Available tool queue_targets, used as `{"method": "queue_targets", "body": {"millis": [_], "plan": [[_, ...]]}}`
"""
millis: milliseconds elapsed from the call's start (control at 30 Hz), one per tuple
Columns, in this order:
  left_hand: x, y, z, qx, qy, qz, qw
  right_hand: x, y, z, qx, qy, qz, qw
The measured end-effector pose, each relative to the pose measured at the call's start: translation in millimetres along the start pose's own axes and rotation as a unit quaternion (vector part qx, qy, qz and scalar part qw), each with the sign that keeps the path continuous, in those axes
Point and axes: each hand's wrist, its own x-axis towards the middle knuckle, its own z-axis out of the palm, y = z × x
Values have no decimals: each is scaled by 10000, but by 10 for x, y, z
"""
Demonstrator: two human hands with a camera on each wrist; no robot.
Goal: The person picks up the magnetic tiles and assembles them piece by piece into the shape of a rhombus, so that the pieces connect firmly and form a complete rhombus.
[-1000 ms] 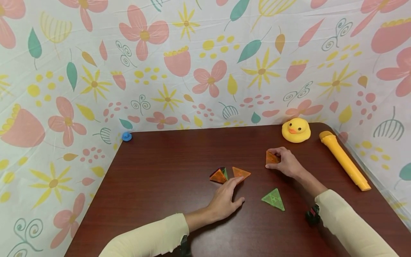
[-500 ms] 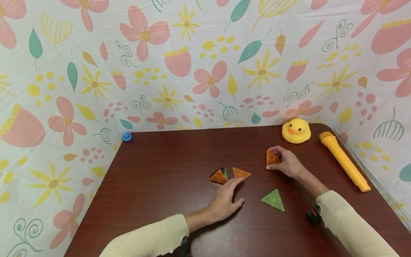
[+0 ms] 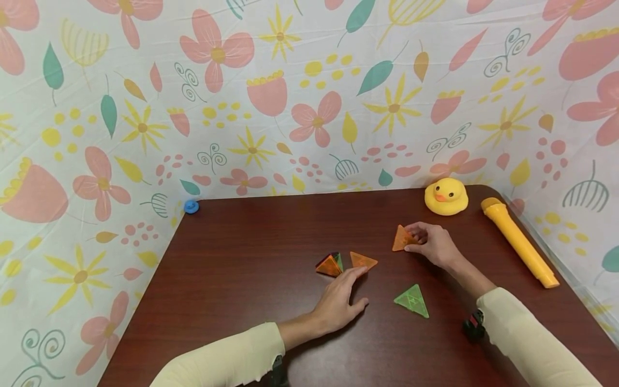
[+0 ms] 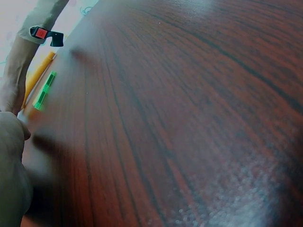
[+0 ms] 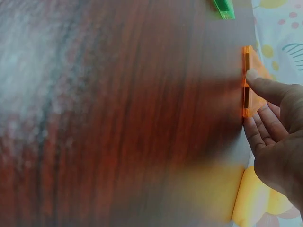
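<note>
In the head view the right hand [image 3: 435, 246] pinches an orange triangular tile [image 3: 400, 239] between thumb and fingers; the right wrist view shows this tile [image 5: 246, 101] edge-on, gripped by the right hand [image 5: 279, 123]. The left hand [image 3: 336, 302] has its fingers extended, fingertips touching the lower edge of a flat orange triangle [image 3: 362, 260]. Just left of that triangle sits a small cluster of orange, green and dark tiles [image 3: 330, 265]. A green triangular tile [image 3: 412, 301] lies between the two hands, nearer the front.
A yellow duck [image 3: 446, 196] sits at the back right, beside a long yellow microphone-shaped object [image 3: 519, 242] along the right edge. A small blue object [image 3: 191, 206] is at the back left corner. Patterned cloth [image 3: 309, 70] stands behind the brown table [image 3: 232, 252].
The orange tile in the right hand has shifted slightly left and turned, with more of its face showing. The left hand and the other tiles have stayed put.
</note>
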Motion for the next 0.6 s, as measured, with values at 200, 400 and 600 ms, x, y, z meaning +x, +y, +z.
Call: {"method": "queue_targets", "body": {"millis": [200, 400, 600], "plan": [[3, -4, 6, 9, 19, 22, 10000, 5, 20, -7, -16, 240, -94, 9997], [-1, -10, 15, 57, 49, 58, 10000, 9, 33, -25, -208, 416, -209, 9987], [-1, -16, 21, 42, 6, 41, 10000, 10, 27, -72, -159, 373, -118, 9991]]}}
